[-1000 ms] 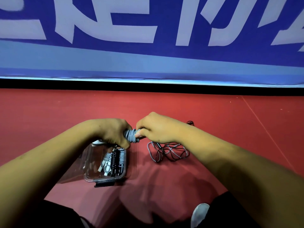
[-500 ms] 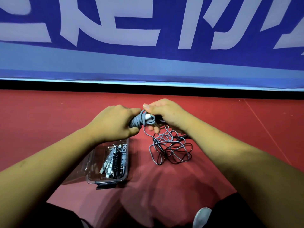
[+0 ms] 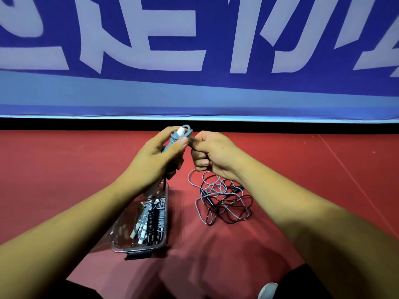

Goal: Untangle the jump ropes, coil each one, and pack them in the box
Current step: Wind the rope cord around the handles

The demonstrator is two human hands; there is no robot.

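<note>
My left hand (image 3: 158, 157) grips a grey jump rope bundle (image 3: 179, 134), wound round its white handles, held upright above the floor. Close beside it, my right hand (image 3: 212, 154) pinches the grey cord near the bundle's top, fingers curled. Loose grey cord runs down from my right hand into a tangle of grey and black rope (image 3: 224, 203) on the red floor. A clear plastic box (image 3: 138, 248) lies below my left forearm with several coiled grey and black ropes (image 3: 152, 219) inside.
A blue banner (image 3: 198, 50) with large white characters stands along the far edge of the red floor (image 3: 64, 169). A white shoe tip (image 3: 267, 290) and dark trouser legs show at the bottom.
Both hands have risen away from the box with the grey bundle, which now stands upright. More of the floor tangle is uncovered.
</note>
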